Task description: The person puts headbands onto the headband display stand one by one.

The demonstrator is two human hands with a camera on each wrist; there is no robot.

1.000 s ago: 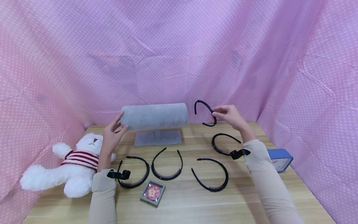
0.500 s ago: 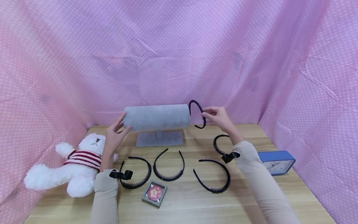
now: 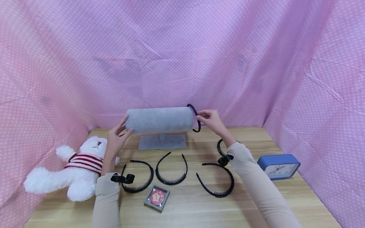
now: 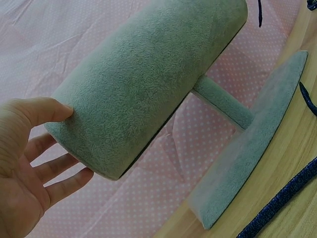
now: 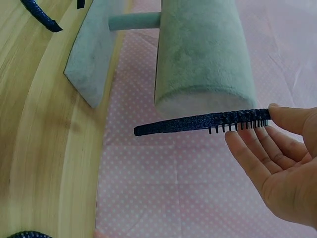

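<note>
A grey plush headband display stand [image 3: 159, 120] has a horizontal roll on a short post and flat base. My left hand [image 3: 116, 137] grips the roll's left end; in the left wrist view its thumb lies on the plush and the fingers [image 4: 64, 186] reach round the end. At the opposite end, my right hand [image 3: 211, 121] pinches a black toothed headband [image 5: 198, 123] between thumb and fingers. That headband stands upright right at the roll's end face, overlapping its edge in the head view.
Several black headbands, including one [image 3: 171, 182] at the middle, lie on the wooden table [image 3: 194, 209]. A small framed pink badge [image 3: 156, 198] lies in front. A white teddy bear [image 3: 81, 171] is at left, a blue clock [image 3: 279, 166] at right. Pink dotted cloth [image 3: 182, 57] surrounds the table.
My right hand has carried the headband leftward, from well right of the stand up to the roll's right end. My left hand stays on the roll's left end.
</note>
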